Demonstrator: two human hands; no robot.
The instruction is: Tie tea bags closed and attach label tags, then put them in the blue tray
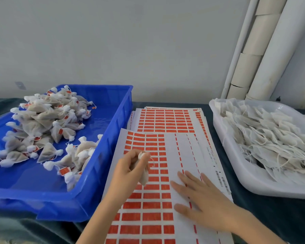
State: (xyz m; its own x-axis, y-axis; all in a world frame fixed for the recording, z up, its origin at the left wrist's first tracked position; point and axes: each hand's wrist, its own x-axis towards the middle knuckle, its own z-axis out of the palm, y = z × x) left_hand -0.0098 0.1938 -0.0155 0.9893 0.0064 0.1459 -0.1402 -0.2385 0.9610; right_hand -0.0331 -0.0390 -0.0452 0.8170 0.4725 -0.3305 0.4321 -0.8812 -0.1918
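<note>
Left hand (128,170), lower centre of frame: fingers (145,156) curled, pinching the gathered neck of one tea bag (145,178). Bag hanging below the grip, over the label sheet (148,217), just right of the blue tray (113,138). Thin string curling out to the right of the pinch.

Right hand (202,201), lower right of centre: palm down, fingers straight and slightly spread, pressing flat on the white stripped part of the same sheet.

Blue tray at left of frame, on the dark-covered worktop (271,217). Holds tied tea bags (46,120) with red tags, heaped at far left, a few along the right wall.

White tray (236,164) at right edge, holding untied bags (271,138) with loose strings.

Further label sheets (165,120) stacked beyond the front sheet, between the two trays.

Pale pipes (271,41) against the wall, upper right.
</note>
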